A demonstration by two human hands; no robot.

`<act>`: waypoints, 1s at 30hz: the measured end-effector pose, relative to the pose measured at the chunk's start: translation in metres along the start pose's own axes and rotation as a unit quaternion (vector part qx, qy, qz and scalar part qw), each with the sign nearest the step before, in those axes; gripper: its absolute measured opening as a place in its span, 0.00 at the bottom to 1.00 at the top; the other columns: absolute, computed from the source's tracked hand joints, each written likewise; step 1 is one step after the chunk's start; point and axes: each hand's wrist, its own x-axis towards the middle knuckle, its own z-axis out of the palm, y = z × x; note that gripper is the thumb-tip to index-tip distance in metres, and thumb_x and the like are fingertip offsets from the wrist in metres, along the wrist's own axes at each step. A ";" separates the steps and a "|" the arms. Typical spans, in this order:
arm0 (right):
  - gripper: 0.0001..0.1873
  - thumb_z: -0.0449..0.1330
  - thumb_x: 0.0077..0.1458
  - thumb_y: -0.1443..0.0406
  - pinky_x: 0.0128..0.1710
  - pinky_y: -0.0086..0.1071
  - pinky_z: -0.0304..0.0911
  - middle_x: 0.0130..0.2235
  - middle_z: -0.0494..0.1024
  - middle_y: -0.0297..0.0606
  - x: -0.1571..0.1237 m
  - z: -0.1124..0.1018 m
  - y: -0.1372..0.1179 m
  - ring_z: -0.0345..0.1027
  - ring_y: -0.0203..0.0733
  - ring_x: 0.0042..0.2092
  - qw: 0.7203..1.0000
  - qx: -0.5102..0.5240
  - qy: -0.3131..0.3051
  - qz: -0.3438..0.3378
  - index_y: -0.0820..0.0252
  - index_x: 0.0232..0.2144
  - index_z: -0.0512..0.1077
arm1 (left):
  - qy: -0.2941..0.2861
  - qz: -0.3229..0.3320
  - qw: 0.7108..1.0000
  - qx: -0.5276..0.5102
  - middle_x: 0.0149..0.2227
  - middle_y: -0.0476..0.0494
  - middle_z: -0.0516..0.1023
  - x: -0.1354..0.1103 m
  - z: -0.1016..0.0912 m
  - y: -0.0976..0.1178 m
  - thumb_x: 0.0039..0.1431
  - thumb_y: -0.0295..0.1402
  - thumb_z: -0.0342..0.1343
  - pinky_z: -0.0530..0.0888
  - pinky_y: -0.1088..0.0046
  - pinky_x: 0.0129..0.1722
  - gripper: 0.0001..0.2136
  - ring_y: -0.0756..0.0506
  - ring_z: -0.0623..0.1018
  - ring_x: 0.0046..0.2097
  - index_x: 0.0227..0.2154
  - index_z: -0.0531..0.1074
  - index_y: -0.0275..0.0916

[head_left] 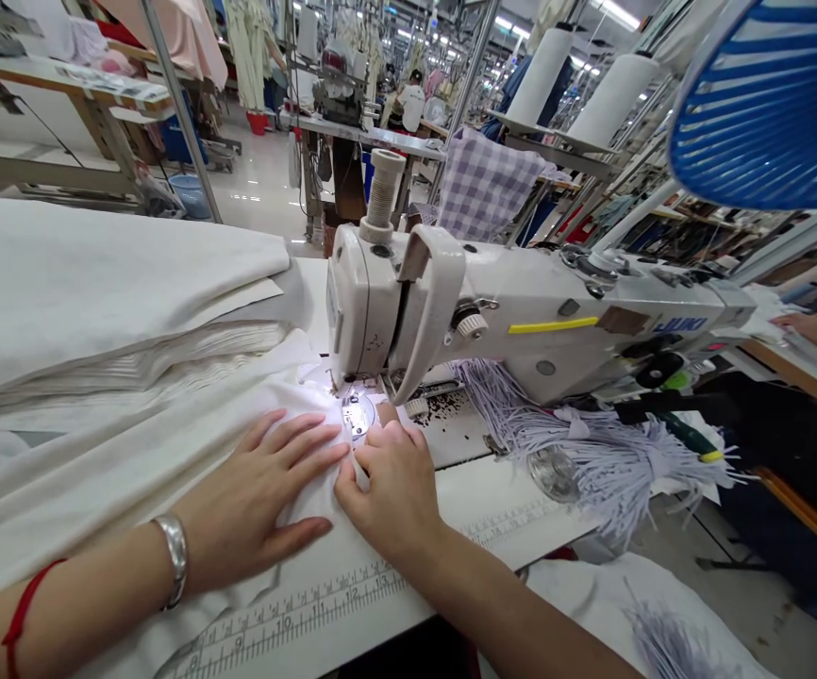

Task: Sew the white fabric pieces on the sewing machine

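Note:
My left hand [267,500] lies flat with fingers spread on white fabric [146,500], left of the needle area. Close beside it, my right hand [398,481] is closed in a pinch at the fabric's edge, just in front of the lit needle plate [358,413]. What sits between its fingertips is mostly hidden; the fabric edge runs into them. Above both hands stands the white sewing machine [387,292], its lamp shining on the plate. A printed ruler [316,608] runs along the table's front edge.
Folded white fabric [111,283] is piled at the left. Bundles of lilac strips [592,453] lie right of the machine, near a glass dish [554,471]. A blue slatted fan or lamp cover [769,104] hangs upper right. Another person's hand [811,328] shows at the right edge.

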 end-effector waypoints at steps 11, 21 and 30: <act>0.14 0.53 0.50 0.66 0.41 0.36 0.52 0.23 0.66 0.32 0.001 0.000 -0.002 0.59 0.38 0.34 1.000 -0.011 0.007 0.005 0.59 0.15 0.61 | -0.012 0.057 0.998 -0.008 0.56 0.49 0.70 0.007 -0.005 -0.016 0.60 0.39 0.52 0.48 0.56 0.62 0.19 0.40 0.63 0.59 0.54 0.65 0.47; 0.14 0.52 0.50 0.67 0.37 0.35 0.48 0.22 0.64 0.31 0.009 0.005 -0.002 0.54 0.36 0.30 0.999 -0.019 0.031 0.008 0.59 0.15 0.62 | 0.014 0.107 0.994 -0.023 0.50 0.53 0.76 0.018 -0.008 -0.028 0.63 0.37 0.49 0.46 0.59 0.64 0.16 0.44 0.69 0.55 0.54 0.67 0.46; 0.11 0.54 0.50 0.66 0.38 0.35 0.49 0.25 0.65 0.31 0.016 0.011 0.000 0.54 0.36 0.29 0.999 -0.020 0.044 0.022 0.59 0.18 0.63 | 0.045 0.136 0.987 -0.069 0.45 0.57 0.79 0.026 -0.014 -0.036 0.66 0.32 0.47 0.50 0.65 0.63 0.11 0.48 0.73 0.50 0.47 0.72 0.48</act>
